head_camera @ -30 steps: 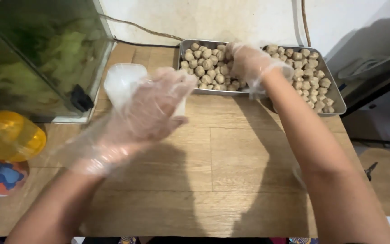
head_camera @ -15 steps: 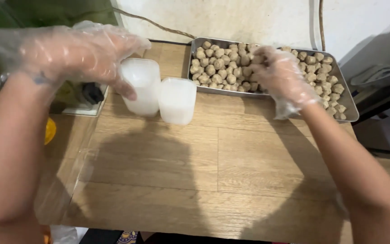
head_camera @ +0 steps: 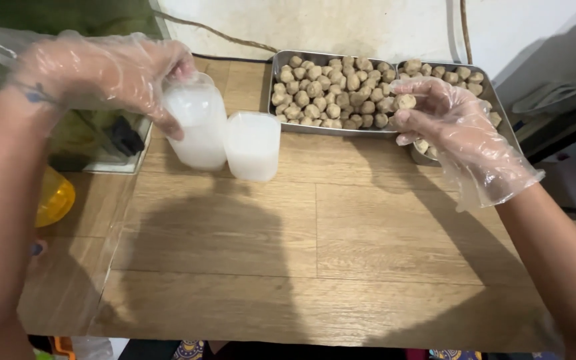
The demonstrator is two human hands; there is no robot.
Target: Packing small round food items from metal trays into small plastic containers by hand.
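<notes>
Here the right hand [head_camera: 458,130] pinches a single brown ball [head_camera: 405,102] between thumb and fingertips, lifted just above the front rim of the metal tray [head_camera: 328,131] at the table's far right corner. The loose plastic glove keeps bare skin off the food. The tray holds many more such balls [head_camera: 328,93], packed close in one layer, so any one can be picked off without digging.

Toward the far left, two translucent tubs stand side by side, touching or nearly so. The left hand [head_camera: 111,70], also gloved, curls its fingers over the top of the left tub [head_camera: 197,127], gripping it at the rim, seemingly to steady it; whether a lid is on it cannot be told. The right tub [head_camera: 253,145] stands open and free, mouth up, just in front of the tray.

The wooden table [head_camera: 315,247] carries everything. A glass tank [head_camera: 101,133] sits at its far left corner, with a yellow container [head_camera: 55,197] below it off the left edge.
</notes>
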